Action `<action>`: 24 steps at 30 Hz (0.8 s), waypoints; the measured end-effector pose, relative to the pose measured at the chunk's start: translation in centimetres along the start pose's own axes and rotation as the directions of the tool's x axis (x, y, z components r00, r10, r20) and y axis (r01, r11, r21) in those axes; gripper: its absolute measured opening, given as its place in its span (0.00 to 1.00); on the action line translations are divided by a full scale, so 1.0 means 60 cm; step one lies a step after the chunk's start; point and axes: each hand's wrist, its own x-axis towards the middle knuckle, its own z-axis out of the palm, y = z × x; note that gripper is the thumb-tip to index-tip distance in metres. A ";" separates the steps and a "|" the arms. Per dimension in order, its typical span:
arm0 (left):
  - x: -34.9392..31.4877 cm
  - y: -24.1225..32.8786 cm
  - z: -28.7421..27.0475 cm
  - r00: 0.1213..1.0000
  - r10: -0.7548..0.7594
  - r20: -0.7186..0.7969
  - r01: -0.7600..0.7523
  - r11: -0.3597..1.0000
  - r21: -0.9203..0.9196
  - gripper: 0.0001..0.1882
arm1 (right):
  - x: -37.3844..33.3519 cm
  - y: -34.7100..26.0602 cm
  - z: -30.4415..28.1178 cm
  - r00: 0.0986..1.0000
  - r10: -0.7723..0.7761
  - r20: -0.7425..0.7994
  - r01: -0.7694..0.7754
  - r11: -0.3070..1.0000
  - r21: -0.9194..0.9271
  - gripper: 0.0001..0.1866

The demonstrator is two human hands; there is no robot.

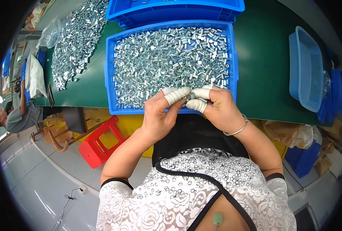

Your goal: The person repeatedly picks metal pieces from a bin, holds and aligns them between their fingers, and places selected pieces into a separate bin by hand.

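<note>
Both hands meet over the near edge of a blue plastic tray [235, 57], fingertips pinched together. My left hand [157, 115] and my right hand [221, 109] wear white finger covers on some fingers. Between their fingertips is a small metal piece [189, 96], mostly hidden by the fingers, so its exact shape cannot be made out. Just beyond the hands, the tray holds a thick layer of short silvery metal cylinders [167, 57], lying in all directions.
Behind the tray stands another blue bin [174, 11]. A loose heap of metal cylinders [80, 38] lies left on the green table [263, 50]. At right is a light-blue basket [305, 69]. A red stool [101, 142] stands below, left. Another person [22, 117] is far left.
</note>
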 end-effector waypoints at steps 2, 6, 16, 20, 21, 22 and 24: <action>0.005 -0.003 -0.017 0.999 0.050 0.016 -0.050 0.999 0.006 0.16 | 0.004 -0.013 0.000 0.971 0.172 0.168 -0.187 0.979 0.076 0.10; 0.013 -0.019 -0.062 0.980 0.144 0.134 -0.145 0.989 -0.002 0.16 | 0.019 -0.014 0.025 0.902 0.297 0.314 -0.364 0.914 0.179 0.13; 0.002 -0.078 -0.163 0.980 -0.022 0.197 0.039 0.996 -0.083 0.10 | 0.080 -0.058 0.096 0.883 0.387 0.266 -0.437 0.885 0.162 0.13; -0.025 -0.098 -0.178 0.942 -0.276 0.189 0.326 0.888 -0.326 0.08 | 0.081 -0.084 0.132 0.891 0.403 0.207 -0.448 0.854 0.266 0.13; -0.030 -0.100 -0.182 0.941 -0.276 0.194 0.328 0.885 -0.331 0.08 | 0.077 -0.089 0.142 0.911 0.375 0.170 -0.411 0.850 0.330 0.13; -0.035 -0.101 -0.187 0.923 -0.323 0.209 0.380 0.850 -0.365 0.08 | 0.075 -0.092 0.152 0.928 0.347 0.132 -0.371 0.842 0.392 0.13; -0.043 -0.103 -0.196 0.878 -0.413 0.242 0.479 0.768 -0.425 0.07 | 0.072 -0.089 0.170 0.925 0.363 0.115 -0.377 0.828 0.416 0.13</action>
